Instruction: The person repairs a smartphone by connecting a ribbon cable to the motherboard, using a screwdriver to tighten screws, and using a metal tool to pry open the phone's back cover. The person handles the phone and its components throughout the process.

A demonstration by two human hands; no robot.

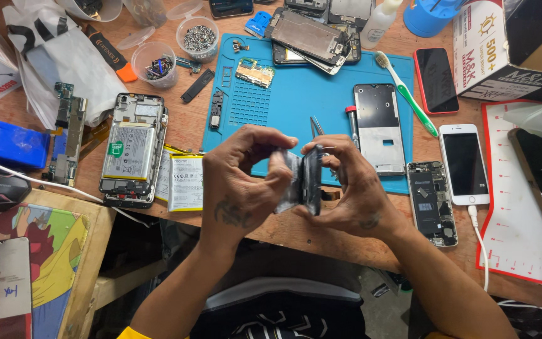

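Far left: blue tape dispenser, then opened phone w/ battery showing, loose battery beside it. Centre, above near edge of blue mat: left hand & right hand both pinching dark phone part, held on edge between fingertips. Right: white phone on cable.

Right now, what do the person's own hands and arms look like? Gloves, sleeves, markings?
Both bare: no gloves, rings or watch visible. The left hand has a dark tattoo on its back; the right hand has a smaller dark mark near the wrist. A yellow sleeve edge shows at the left arm; no right sleeve visible.
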